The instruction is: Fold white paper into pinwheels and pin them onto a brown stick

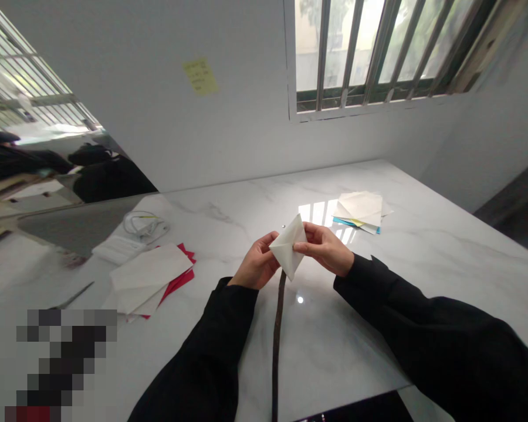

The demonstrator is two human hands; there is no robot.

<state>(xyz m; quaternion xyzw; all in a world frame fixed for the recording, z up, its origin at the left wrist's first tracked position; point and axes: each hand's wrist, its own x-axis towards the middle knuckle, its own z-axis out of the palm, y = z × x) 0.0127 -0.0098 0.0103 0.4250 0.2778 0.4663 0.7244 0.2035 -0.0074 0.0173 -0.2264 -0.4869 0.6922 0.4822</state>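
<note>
A small folded piece of cream paper (289,247), diamond-shaped with creases across it, is held up over the table between both hands. My left hand (256,262) grips its left side, the fingertips partly behind the paper. On the right, my right hand (325,249) pinches the paper with the thumb on its front face and the fingers behind. A dark brown strip (278,340) runs from just below the paper down to the bottom of the view.
Cream and red papers (152,275) lie on the marble table (220,228) at left, near a coiled white cable (145,225) and a dark pointed tool (75,295). More papers (358,210) sit at back right. A yellow note (201,76) is on the wall.
</note>
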